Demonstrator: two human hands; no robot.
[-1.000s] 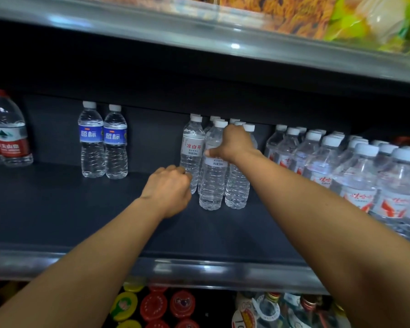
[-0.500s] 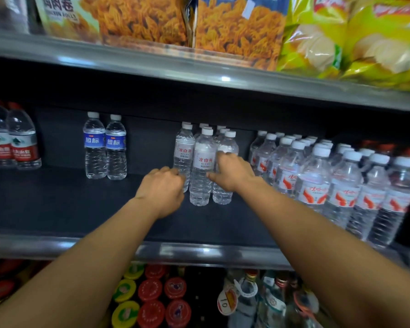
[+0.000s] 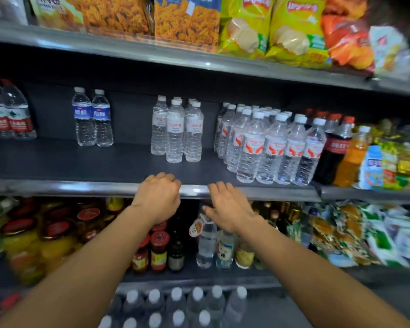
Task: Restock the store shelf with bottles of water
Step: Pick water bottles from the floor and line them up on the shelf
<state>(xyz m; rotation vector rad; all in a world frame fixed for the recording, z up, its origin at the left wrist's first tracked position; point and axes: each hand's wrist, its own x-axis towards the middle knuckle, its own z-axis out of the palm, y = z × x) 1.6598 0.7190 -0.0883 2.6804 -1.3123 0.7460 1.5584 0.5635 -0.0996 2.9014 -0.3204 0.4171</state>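
1. Bottles of water with white caps and pale labels [image 3: 175, 131] stand upright in a tight cluster on the dark middle shelf [image 3: 85, 162], set back from its metal front rail [image 3: 81, 187].
2. To the left of that cluster, well apart from it, two blue-labelled bottles [image 3: 92, 118] stand side by side and touching.
3. Further left of the cluster, at the edge of the view, stand red-labelled bottles [image 3: 10, 114].
4. To the right of the cluster, across a gap, a dense block of bottles with red-and-white labels [image 3: 270, 143] reaches nearly to the rail; just beyond it are dark cola bottles [image 3: 334, 147] and an orange drink [image 3: 353, 157].
5. The left hand [image 3: 158, 197] is in front of the cluster, at the rail, with its fingers curled under and holding nothing.
6. The right hand [image 3: 227, 207] is just beside the left one, palm down, fingers loosely spread and relaxed, fingertips at the rail; it holds nothing.
7. Neither hand touches any bottle in the cluster.
8. Above the cluster, the upper shelf carries snack bags [image 3: 270, 29] in orange, yellow-green and red.
9. Below the cluster, the lower shelf holds red-lidded jars [image 3: 57, 230] and small sauce bottles [image 3: 160, 252].
10. Lowest in the view, under both forearms, a group of white-capped water bottles [image 3: 175, 306] is seen from above, blurred.
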